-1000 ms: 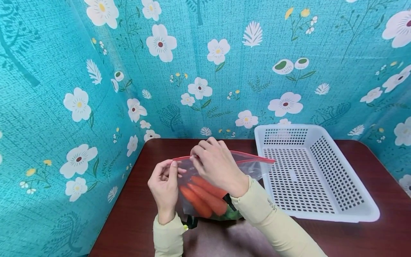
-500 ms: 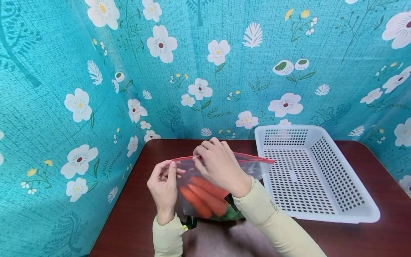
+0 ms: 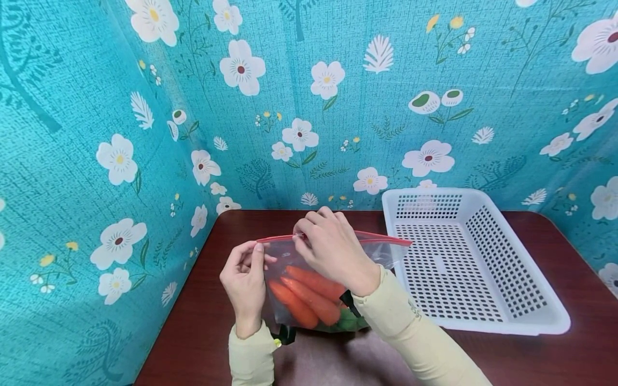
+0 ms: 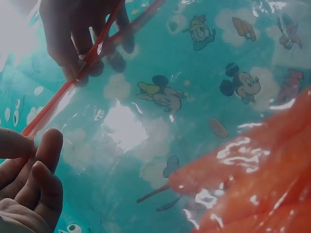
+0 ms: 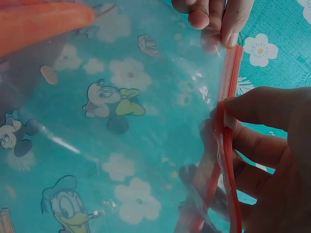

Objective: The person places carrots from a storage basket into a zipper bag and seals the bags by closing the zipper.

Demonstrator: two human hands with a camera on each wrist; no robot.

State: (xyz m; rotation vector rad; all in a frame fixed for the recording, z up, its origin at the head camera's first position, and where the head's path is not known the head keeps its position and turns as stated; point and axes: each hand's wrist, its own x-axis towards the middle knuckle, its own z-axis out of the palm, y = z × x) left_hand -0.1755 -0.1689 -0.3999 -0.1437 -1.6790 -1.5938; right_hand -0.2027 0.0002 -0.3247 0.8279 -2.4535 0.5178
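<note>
A clear zip bag (image 3: 381, 253) with a red zip strip stands upright on the table. Inside lie several carrots (image 3: 309, 295), with something green (image 3: 350, 321) below them. My left hand (image 3: 246, 281) pinches the bag's top left corner between thumb and fingers. Further right along the strip, my right hand (image 3: 333, 252) pinches the zip's small slider (image 5: 229, 116). In the right wrist view the strip's two edges run together between the hands and stand apart on the slider's other side. Cartoon figures (image 4: 240, 82) are printed on the bag.
A white perforated plastic basket (image 3: 523, 257) stands right of the bag, close beside it. Dark red-brown table (image 3: 193, 316) lies underneath. Turquoise flowered cloth (image 3: 309, 96) hangs behind and at the left.
My right hand has slid slightly right along the red strip with the slider. The left hand keeps its pinch on the corner, barely shifting left.
</note>
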